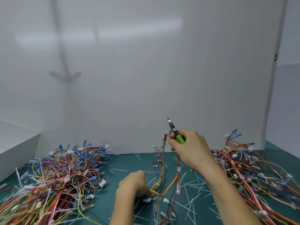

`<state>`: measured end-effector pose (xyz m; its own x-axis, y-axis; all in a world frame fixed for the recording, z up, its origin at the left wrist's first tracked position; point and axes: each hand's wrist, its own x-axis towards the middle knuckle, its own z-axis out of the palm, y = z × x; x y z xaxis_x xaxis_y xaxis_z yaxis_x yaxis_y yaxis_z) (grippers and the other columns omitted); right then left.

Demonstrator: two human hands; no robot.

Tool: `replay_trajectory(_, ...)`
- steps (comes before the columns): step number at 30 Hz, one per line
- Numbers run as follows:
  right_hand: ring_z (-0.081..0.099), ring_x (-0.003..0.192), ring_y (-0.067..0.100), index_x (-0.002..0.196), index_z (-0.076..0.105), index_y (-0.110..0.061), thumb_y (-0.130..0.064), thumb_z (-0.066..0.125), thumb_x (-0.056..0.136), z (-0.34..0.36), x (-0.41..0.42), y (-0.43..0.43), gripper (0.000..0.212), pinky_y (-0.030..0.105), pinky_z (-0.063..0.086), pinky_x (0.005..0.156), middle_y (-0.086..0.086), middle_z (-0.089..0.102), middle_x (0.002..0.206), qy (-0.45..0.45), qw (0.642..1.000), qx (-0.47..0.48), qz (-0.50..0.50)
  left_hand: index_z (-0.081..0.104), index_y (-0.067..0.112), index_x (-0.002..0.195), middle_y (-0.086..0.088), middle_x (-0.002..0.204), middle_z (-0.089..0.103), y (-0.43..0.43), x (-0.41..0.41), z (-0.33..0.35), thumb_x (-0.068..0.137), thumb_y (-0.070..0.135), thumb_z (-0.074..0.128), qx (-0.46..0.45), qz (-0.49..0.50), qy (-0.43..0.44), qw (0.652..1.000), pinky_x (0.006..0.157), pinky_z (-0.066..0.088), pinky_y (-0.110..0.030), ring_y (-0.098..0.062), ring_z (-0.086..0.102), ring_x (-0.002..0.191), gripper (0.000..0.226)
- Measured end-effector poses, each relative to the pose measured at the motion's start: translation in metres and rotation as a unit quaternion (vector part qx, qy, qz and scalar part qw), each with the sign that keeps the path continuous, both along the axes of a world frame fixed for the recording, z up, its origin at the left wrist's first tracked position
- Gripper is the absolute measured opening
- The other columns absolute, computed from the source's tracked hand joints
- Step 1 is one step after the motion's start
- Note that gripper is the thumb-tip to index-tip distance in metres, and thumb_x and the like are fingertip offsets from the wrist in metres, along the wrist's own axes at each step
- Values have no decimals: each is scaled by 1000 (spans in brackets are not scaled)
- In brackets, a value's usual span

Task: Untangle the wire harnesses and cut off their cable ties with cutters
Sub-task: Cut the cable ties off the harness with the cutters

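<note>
Harness (pixel 162 166), one held; cutters (pixel 176 134), one.

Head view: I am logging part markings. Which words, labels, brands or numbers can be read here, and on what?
None can be read.
On the cutters in the right hand: no brand shows on the green handle.
In the wire piles: the plugs are too small and blurred to show any print.
On the mat and the white wall: no writing shows.
</note>
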<state>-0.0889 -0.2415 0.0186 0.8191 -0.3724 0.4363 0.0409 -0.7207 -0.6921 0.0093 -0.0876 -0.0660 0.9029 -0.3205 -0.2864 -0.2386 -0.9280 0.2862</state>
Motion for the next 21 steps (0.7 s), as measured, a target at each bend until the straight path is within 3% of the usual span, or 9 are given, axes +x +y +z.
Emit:
replay_trajectory(3, 61, 77, 22, 88, 66, -21, -37, 62, 93, -1, 1, -1, 18, 34, 49, 71, -2, 69, 80, 3, 1000, -7, -3, 56, 15, 84, -5, 86, 67, 1, 4, 1, 78, 32, 71, -61, 22, -12, 998, 82, 54, -37, -25, 64, 83, 23)
replay_trajectory(6, 61, 75, 22, 80, 63, -21, -38, 62, 93, -1, 1, -2, 21, 34, 49, 68, -2, 69, 76, 3, 1000, -7, -9, 61, 10, 72, -11, 71, 72, 10, 12, 8, 82, 21, 64, -216, 86, -33, 972, 71, 58, -36, -24, 63, 61, 15)
replay_trajectory(8, 63, 77, 25, 79, 62, -19, -37, 61, 92, -2, 1, -5, 23, 36, 50, 70, 0, 70, 76, 9, 1000, -10, -17, 61, 9, 63, -17, 65, 71, 14, 14, 17, 83, 19, 71, -362, 126, -48, 922, 67, 56, -38, -23, 59, 52, 25)
replay_trajectory(10, 65, 79, 27, 80, 63, -18, -39, 61, 91, -3, 2, -9, 24, 39, 54, 73, 2, 70, 76, 21, 1000, 0, -21, 59, 7, 73, -17, 66, 68, 18, 12, 29, 84, 17, 75, -514, 167, -69, 839, 60, 56, -36, -21, 60, 47, 22)
replay_trajectory(12, 67, 78, 29, 79, 65, -18, -47, 60, 91, -2, 2, -13, 32, 44, 56, 77, 2, 71, 75, 26, 999, 27, -20, 54, 13, 83, -15, 77, 70, 23, 9, 45, 88, 19, 74, -609, 200, -134, 756, 64, 60, -41, -22, 69, 55, 21)
replay_trajectory(15, 69, 75, 29, 78, 66, -18, -62, 53, 91, -4, 2, -17, 48, 51, 57, 79, 2, 71, 74, 6, 995, 94, -24, 53, 26, 85, -4, 79, 73, 37, 0, 69, 88, 28, 73, -643, 211, -277, 683, 68, 60, -49, -21, 74, 64, 21)
replay_trajectory(18, 67, 78, 33, 87, 66, -10, -65, 38, 95, -11, 7, -24, 62, 52, 55, 78, 12, 69, 80, 6, 989, 139, -56, 54, 34, 83, 6, 80, 68, 48, -15, 87, 90, 33, 71, -652, 208, -368, 630, 64, 61, -42, -15, 73, 64, 18)
replay_trajectory(21, 61, 71, 26, 83, 61, -10, -60, 25, 101, -29, 17, -33, 64, 39, 49, 69, 8, 62, 74, 96, 991, 44, -88, 61, 25, 91, 4, 83, 67, 52, -23, 99, 90, 26, 71, -692, 214, -377, 576, 64, 60, -34, -9, 68, 64, 11)
